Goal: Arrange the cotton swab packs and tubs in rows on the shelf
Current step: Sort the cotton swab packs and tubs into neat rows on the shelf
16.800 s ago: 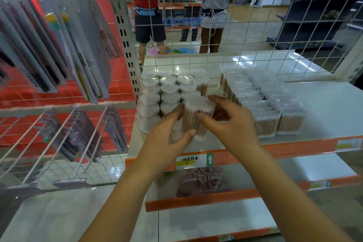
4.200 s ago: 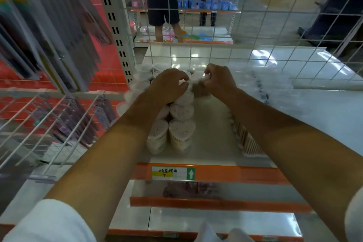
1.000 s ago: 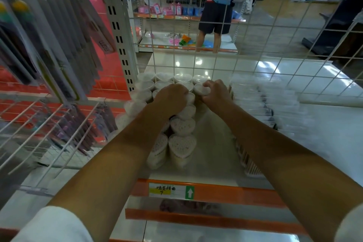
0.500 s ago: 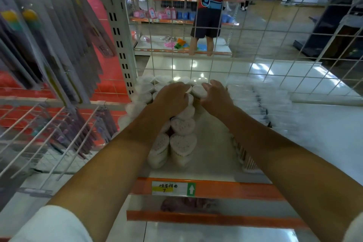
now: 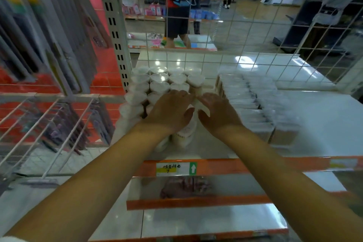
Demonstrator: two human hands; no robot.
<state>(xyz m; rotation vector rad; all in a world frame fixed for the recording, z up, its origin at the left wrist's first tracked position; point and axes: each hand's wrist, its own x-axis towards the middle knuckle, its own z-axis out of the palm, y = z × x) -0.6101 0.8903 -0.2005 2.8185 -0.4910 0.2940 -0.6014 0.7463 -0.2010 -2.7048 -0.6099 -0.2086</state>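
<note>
Both my hands flat, nothing gripped: left hand [image 5: 170,111] and right hand [image 5: 217,113] hover over tubs [image 5: 159,86], probably squaring rows.

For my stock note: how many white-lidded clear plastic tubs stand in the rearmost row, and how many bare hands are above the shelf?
White-lidded clear plastic tubs, rearmost row: 4
Bare hands: 2, left hand and right hand
Total: 6

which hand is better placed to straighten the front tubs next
Left, probably. The left hand lies open right over the tubs; the right hand is over the gap beside the packs.
</note>
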